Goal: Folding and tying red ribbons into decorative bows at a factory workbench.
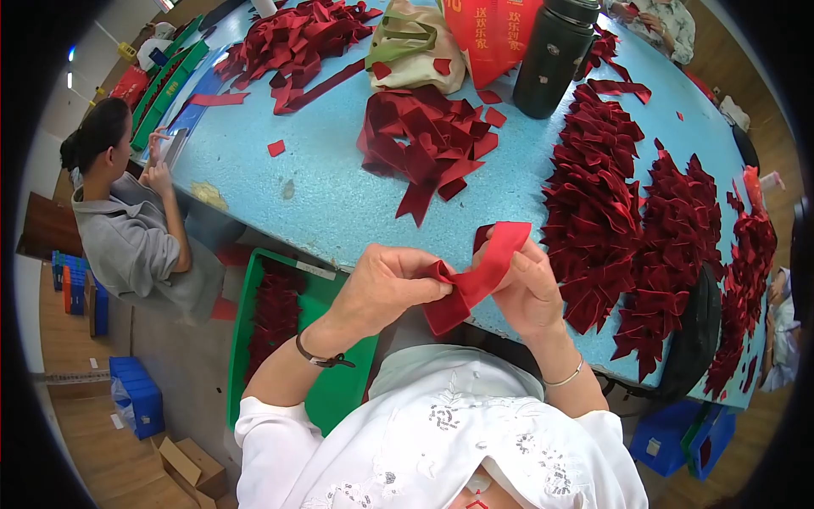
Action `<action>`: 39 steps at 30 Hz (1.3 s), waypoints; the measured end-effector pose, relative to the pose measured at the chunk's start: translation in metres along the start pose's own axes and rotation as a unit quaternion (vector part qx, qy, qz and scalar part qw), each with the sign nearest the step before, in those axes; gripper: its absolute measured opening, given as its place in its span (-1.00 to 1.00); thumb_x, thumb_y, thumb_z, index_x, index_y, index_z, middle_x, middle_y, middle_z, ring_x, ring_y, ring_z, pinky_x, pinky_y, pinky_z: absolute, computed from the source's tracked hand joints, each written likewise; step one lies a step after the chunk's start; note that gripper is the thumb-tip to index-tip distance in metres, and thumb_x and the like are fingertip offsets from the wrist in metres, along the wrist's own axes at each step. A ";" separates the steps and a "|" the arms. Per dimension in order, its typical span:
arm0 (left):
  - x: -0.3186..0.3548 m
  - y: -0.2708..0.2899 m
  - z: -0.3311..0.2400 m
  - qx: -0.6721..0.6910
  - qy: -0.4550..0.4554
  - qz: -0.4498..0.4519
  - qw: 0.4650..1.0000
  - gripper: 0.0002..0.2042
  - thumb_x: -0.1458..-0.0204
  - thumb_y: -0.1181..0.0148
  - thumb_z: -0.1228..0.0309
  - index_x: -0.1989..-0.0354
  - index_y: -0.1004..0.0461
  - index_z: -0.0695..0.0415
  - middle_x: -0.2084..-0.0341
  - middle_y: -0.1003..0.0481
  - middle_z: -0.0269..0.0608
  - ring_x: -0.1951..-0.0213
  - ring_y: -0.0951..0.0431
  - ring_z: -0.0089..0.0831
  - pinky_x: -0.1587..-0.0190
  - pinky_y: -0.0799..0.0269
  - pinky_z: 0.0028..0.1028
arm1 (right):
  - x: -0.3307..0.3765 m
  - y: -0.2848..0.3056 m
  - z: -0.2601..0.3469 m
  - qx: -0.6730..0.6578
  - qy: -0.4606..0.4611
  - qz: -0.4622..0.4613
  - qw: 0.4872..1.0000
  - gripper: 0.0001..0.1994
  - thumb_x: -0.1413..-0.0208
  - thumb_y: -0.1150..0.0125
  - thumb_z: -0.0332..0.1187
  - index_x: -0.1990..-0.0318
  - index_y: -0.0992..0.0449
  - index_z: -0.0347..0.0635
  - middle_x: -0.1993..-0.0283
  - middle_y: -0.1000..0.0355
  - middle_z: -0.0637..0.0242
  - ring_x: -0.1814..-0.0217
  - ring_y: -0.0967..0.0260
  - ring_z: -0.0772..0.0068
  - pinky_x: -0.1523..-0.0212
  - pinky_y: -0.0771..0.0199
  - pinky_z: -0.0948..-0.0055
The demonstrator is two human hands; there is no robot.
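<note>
A dark red velvet ribbon [498, 261] with a brighter red underside is stretched and looped between my hands, just over the table's near edge. My left hand [373, 288] pinches the ribbon near its crossing point with thumb and forefinger. The upper loop is gripped by my right hand [532, 293], its thumb on the near side; some of its fingers are hidden behind the ribbon. One tail hangs below the crossing. Beyond my hands lies a loose pile of cut ribbon strips [420, 136]. To the right, folded ribbon bows [593, 204] lie stacked in long overlapping rows.
A dark green bottle [555, 59], a beige bag [415, 51] and a red bag [496, 34] stand on the blue table [314, 187]. A green crate [339, 407] holding red bows sits at my left. A black bag [699, 335] hangs right. A person in grey [127, 220] sits left.
</note>
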State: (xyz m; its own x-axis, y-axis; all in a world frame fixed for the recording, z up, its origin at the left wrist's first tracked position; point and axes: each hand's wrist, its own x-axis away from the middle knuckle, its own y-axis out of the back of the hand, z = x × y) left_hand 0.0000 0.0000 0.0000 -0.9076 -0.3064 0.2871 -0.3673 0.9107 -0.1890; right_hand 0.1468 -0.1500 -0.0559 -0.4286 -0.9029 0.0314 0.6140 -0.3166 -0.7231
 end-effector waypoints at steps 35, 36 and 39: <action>0.000 0.032 -0.012 -0.173 0.007 -0.017 0.985 -0.85 0.15 -0.17 0.69 0.35 -0.54 0.37 0.48 -0.55 -0.26 0.40 -0.48 -0.65 0.33 -0.42 -0.66 | -0.038 -0.032 -0.005 0.459 0.204 0.125 0.856 -0.84 0.06 -0.23 -0.52 0.28 -0.49 -0.34 0.38 -0.48 0.28 0.32 -0.40 0.55 0.28 -0.40 0.59; 0.002 0.034 -0.012 -0.171 0.008 -0.022 0.985 -0.85 0.15 -0.17 0.69 0.35 -0.54 0.37 0.48 -0.55 -0.26 0.40 -0.48 -0.65 0.33 -0.42 -0.66 | -0.040 -0.033 0.000 0.464 0.103 0.148 0.867 -0.84 0.07 -0.23 -0.53 0.28 -0.49 -0.33 0.37 -0.47 0.29 0.32 -0.40 0.54 0.28 -0.39 0.58; 0.003 0.041 -0.009 -0.210 0.005 -0.053 0.976 -0.84 0.14 -0.16 0.70 0.34 -0.55 0.35 0.47 -0.55 -0.24 0.39 -0.50 -0.63 0.31 -0.43 -0.65 | -0.043 -0.029 0.007 0.463 -0.105 0.191 0.859 -0.84 0.09 -0.23 -0.54 0.29 -0.50 -0.31 0.36 -0.46 0.29 0.33 -0.39 0.52 0.29 -0.38 0.55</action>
State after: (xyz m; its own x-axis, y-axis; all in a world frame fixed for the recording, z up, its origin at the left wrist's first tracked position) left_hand -0.0160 0.0387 0.0018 -0.8662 -0.4041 0.2938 -0.3411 0.9080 0.2432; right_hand 0.1518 -0.1038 -0.0314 -0.0089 -0.9940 0.1088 0.9890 0.0073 0.1476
